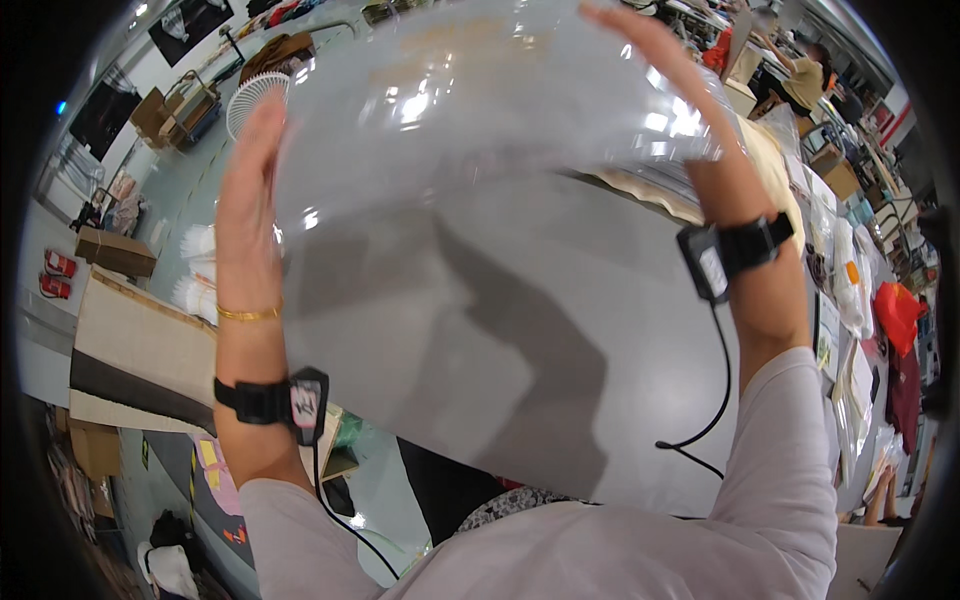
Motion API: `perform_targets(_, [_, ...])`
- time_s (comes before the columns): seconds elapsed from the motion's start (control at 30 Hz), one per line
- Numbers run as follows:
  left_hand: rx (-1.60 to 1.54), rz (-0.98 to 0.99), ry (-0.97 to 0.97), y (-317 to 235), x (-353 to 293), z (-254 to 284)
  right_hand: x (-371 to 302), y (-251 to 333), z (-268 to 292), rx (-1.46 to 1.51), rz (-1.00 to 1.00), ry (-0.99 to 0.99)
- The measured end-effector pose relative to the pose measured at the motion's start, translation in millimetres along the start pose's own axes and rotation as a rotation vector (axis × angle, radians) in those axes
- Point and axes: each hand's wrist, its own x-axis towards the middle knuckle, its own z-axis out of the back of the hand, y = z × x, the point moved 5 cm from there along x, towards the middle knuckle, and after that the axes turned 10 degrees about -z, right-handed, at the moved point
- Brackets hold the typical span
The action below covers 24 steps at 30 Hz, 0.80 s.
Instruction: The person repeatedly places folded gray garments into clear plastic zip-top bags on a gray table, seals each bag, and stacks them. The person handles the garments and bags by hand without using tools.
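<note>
A wide, glossy stack of clear plastic bags (480,100), with faint yellowish-brown marks showing on it, is raised above the grey table (400,330) between my two hands. My left hand (256,170), blurred, lies along the stack's left edge with its thumb side up and holds it there. On the far right edge, my right hand (662,55) reaches along the plastic with fingers stretched forward; its fingertips are near the top of the picture. Black straps with small devices circle both forearms.
Behind my left hand is a white fan (255,100). Cardboard (140,350) and white bundled plastic (197,270) stand left of the table. Cream fabric (765,175) lies along the table's right, beside a red bag (900,315). A seated person (800,80) works at back right.
</note>
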Motion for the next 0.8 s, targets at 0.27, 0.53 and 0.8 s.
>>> perform_targets(0.27, [0.501, -0.032, -0.131, 45.8, -43.5, 182.7, 154.6, -153.3, 22.3, 0.134, -0.282, 0.039])
perform_targets(0.53, [0.911, 0.51, -0.7, 79.6, -305.3, 467.8, 148.1, -240.7, -27.1, -1.548, -0.02, -0.182])
perform_targets(0.8, [1.642, 0.351, -0.128, 128.6, -408.7, 482.5, 115.3, -315.8, -93.1, -1.53, 0.314, -0.059])
